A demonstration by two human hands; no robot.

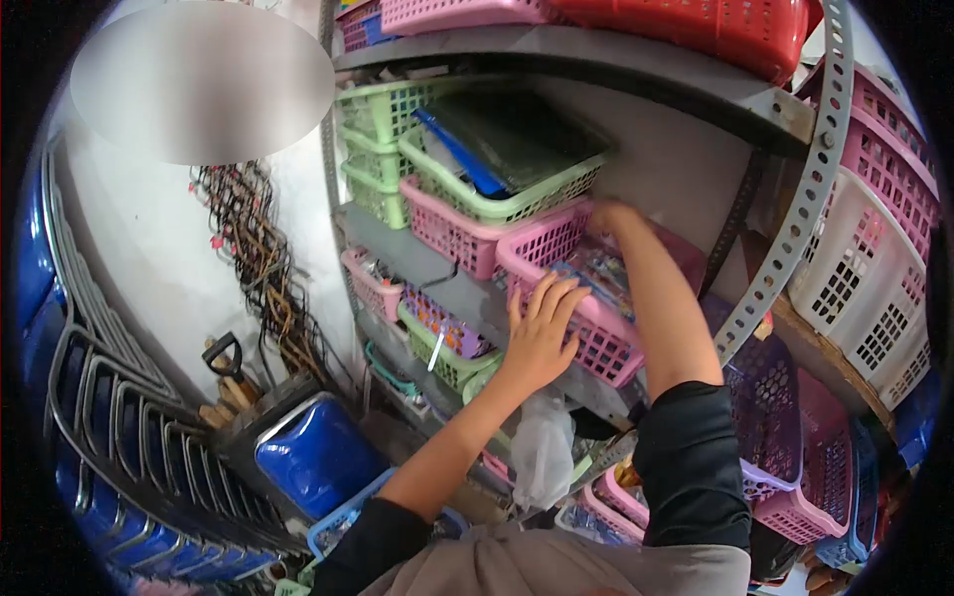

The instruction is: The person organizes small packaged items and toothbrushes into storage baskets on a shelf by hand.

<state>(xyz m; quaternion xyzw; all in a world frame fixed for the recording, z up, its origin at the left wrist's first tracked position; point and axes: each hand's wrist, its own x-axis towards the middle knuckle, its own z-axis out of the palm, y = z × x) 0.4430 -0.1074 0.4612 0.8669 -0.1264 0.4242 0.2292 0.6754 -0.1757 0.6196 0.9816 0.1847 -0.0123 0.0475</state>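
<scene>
A pink plastic basket (621, 348) with latticed sides sits on a middle shelf. Its contents look like small packets in plastic (601, 273), too blurred to name. My left hand (545, 333) lies against the basket's front with the fingers spread, their tips at the rim. At the back of the basket is my right hand (611, 221), bent down at the wrist; its fingers are hidden and smeared by motion. Just left stands another pink basket (452, 233), with a pale green basket (507, 207) on top holding dark, flat things (522, 139).
Grey metal shelving with a perforated post (795, 233) rises to the right. More baskets (860, 268) are stacked beyond it. Blue chairs (129, 447) stand folded or nested at left. A clear plastic bag (544, 452) hangs below my left hand. Tangled cords (253, 238) hang by the wall.
</scene>
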